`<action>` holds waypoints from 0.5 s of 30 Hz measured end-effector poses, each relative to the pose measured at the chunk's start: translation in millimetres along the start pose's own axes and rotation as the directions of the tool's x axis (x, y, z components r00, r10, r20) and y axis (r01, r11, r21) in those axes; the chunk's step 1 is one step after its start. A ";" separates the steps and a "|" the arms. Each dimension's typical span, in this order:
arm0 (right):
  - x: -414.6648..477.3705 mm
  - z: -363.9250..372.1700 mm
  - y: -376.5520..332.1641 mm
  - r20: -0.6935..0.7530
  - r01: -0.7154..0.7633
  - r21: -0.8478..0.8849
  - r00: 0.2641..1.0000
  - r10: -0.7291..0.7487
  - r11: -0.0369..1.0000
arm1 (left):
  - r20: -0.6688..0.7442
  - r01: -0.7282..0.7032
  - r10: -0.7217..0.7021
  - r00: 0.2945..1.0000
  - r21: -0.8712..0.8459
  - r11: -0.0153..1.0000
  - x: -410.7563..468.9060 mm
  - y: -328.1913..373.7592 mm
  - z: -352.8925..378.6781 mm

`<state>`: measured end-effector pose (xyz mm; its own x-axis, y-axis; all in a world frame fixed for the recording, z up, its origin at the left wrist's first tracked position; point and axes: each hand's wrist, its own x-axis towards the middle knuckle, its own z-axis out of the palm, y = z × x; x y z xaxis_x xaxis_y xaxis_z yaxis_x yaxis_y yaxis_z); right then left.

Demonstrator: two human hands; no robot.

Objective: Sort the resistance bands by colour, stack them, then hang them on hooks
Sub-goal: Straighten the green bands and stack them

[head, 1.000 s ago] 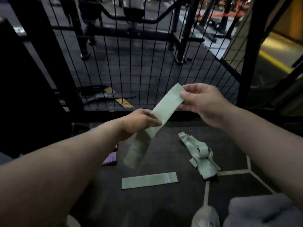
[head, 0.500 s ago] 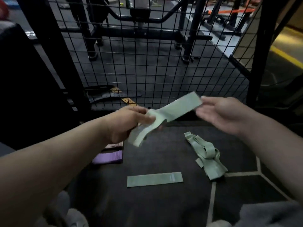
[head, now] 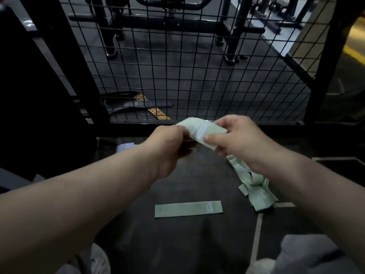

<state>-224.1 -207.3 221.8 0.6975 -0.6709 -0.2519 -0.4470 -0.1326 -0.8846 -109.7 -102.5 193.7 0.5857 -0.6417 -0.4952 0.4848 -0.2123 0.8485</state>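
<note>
Both hands hold one pale green resistance band point(head: 199, 129) in front of me, above the dark floor mat. My left hand point(head: 167, 141) grips its left end. My right hand point(head: 235, 139) pinches its right end, thumb on top. The band is bunched short between them. Flat on the mat below lies a second pale green band point(head: 188, 209). A tangled heap of several pale green bands point(head: 252, 184) lies to the right, partly hidden under my right forearm.
A black wire-mesh panel point(head: 197, 76) stands just beyond my hands, with gym machine frames behind it. Black and tan straps point(head: 142, 106) lie on the floor behind the mesh. A dark bulky object fills the left. My knees and shoes show at the bottom.
My hands have come together, so the held band went from stretched out diagonally to bunched short. The view tilted down and the purple bands at the left are now hidden by my left arm.
</note>
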 end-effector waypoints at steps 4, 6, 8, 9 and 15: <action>2.6 -2.9 1.5 -0.037 0.184 -0.214 0.980 -0.196 0.959 | -0.043 0.222 -0.218 0.975 0.122 0.967 -1.9 -8.3 -8.8; 1.3 -4.3 3.4 0.056 0.254 -0.313 0.967 -0.250 0.915 | -0.082 0.186 -0.174 0.981 0.167 0.968 -3.7 -11.3 -7.7; -1.1 -7.5 4.8 0.154 0.333 -0.465 0.943 -0.295 0.820 | -0.039 -0.032 0.046 0.998 0.304 0.952 -3.0 -14.2 -5.4; -2.6 -8.9 5.4 0.194 0.363 -0.526 0.932 -0.308 0.769 | 0.033 -0.143 0.140 0.990 0.337 0.931 -3.7 -14.8 -2.9; -6.1 -12.0 10.4 0.151 0.383 -0.480 0.922 -0.356 0.789 | 0.281 -0.316 0.228 0.932 0.325 0.891 -8.6 -21.8 3.8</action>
<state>-239.7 -213.3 218.8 0.8867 -0.4617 0.0235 -0.3544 -0.7116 -0.6066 -127.8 -95.1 180.1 0.4742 -0.8537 -0.2153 0.0361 -0.2255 0.9736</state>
